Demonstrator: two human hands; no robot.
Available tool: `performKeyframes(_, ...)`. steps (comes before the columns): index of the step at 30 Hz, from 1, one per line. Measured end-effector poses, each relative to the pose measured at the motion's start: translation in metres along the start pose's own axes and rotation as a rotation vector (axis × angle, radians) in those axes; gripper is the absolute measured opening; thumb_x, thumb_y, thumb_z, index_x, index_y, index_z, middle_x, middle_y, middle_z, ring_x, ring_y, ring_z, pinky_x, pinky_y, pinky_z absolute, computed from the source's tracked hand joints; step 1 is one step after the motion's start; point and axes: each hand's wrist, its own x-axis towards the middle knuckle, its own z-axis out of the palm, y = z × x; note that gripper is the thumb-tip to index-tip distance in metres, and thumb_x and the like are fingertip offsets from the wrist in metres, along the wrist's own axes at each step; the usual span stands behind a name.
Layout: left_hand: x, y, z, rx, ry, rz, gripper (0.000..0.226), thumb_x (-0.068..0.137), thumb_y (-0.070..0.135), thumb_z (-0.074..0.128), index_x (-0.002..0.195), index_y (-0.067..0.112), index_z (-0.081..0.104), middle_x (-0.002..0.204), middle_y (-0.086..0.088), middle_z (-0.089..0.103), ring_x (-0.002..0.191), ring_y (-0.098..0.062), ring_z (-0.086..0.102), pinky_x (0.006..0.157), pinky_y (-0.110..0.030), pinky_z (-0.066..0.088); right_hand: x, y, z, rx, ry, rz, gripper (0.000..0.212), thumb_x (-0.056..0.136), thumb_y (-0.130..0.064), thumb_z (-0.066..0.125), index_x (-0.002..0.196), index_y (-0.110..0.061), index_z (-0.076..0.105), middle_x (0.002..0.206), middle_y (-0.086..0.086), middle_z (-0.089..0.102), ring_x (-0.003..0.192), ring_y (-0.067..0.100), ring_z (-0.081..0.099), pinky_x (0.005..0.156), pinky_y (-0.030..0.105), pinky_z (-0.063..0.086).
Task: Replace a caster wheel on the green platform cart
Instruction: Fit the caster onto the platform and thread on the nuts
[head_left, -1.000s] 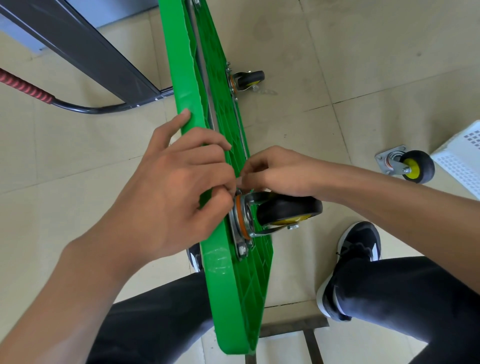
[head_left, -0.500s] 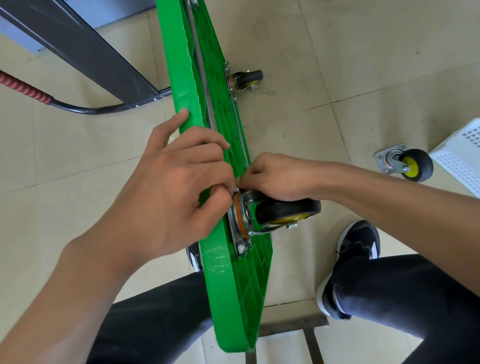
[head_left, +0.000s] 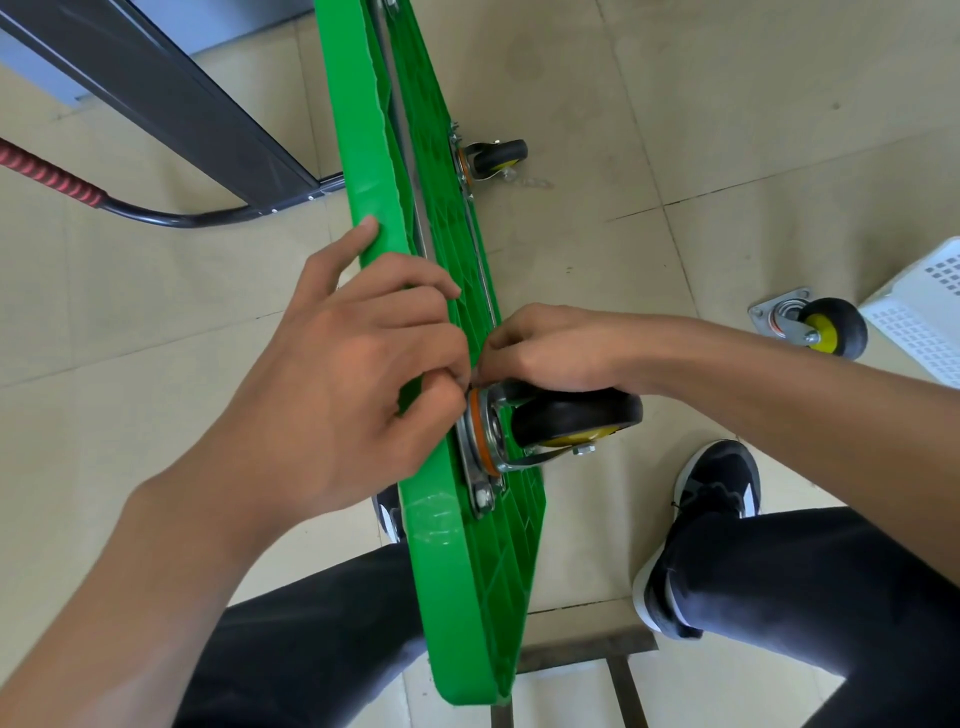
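Since the earlier frames the right hand (head_left: 550, 348) has slid a little lower along the green platform cart (head_left: 467, 561), closer onto the caster wheel (head_left: 571, 415), and little else has shifted. The cart stands on edge between the person's legs, underside facing right. The caster sits against that underside near the close end, its plate flat on the ribs with a bolt head showing at its lower corner. The right hand's curled fingertips pinch something small at the plate's upper edge, too hidden to name. The left hand (head_left: 332, 384) grips the cart's rim, thumb along the edge, fingers curled over to meet the right fingertips. I judge the new wheel is seated and its fasteners are being started by hand; tightening remains. A loose caster (head_left: 821, 327) lies on the floor beside a white basket (head_left: 919, 312), apart from the cart. A second mounted caster (head_left: 493, 158) sits farther up.
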Motion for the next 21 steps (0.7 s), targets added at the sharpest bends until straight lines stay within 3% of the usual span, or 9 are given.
performKeyframes(3,0.0002,0.0005,0.0001,-0.001,0.008,0.002,0.023,0.083,0.019,0.049,0.07,0.022,0.067,0.076,0.009,0.061,0.112,-0.02,0.062,0.116,-0.055,0.023,0.0009,0.0002,0.0025,-0.014,-0.001,0.006,0.039,0.097,-0.041,0.053,0.065,-0.018,0.055,0.068,0.003,0.056,0.064,0.019,0.052,0.059,0.031,0.04)
performKeyframes(7,0.0,0.0004,0.0,-0.005,0.011,0.006,0.023,0.083,0.019,0.049,0.07,0.022,0.068,0.076,0.009,0.061,0.112,-0.021,0.062,0.116,-0.056,0.023,0.0035,-0.0001,0.0045,-0.032,0.021,0.013,0.041,0.099,-0.041,0.051,0.065,-0.018,0.053,0.069,0.005,0.055,0.065,0.021,0.05,0.06,0.033,0.038)
performKeyframes(13,0.0003,0.0003,-0.0004,-0.004,0.002,0.002,0.024,0.084,0.02,0.048,0.07,0.022,0.068,0.076,0.01,0.06,0.113,-0.021,0.062,0.116,-0.056,0.023,0.0071,0.0046,0.0042,-0.032,0.08,0.013,0.042,0.098,-0.046,0.053,0.085,-0.009,0.068,0.081,0.01,0.065,0.073,0.022,0.059,0.065,0.032,0.043)
performKeyframes(17,0.0,0.0006,-0.0001,-0.001,-0.001,0.002,0.024,0.084,0.02,0.048,0.07,0.022,0.067,0.076,0.009,0.06,0.113,-0.021,0.062,0.116,-0.056,0.022,0.0049,0.006,-0.0012,0.07,0.087,-0.049,0.017,0.092,-0.035,0.066,0.095,-0.021,0.074,0.094,0.004,0.073,0.092,0.022,0.068,0.08,0.035,0.052)
performKeyframes(21,0.0008,0.0006,-0.0003,0.0,-0.002,0.0,0.023,0.083,0.02,0.048,0.069,0.022,0.066,0.076,0.01,0.06,0.113,-0.021,0.062,0.116,-0.057,0.023,0.0031,0.006,-0.0017,0.135,0.035,-0.048,0.014,0.084,-0.032,0.074,0.091,-0.02,0.076,0.09,0.005,0.074,0.08,0.019,0.065,0.072,0.032,0.049)
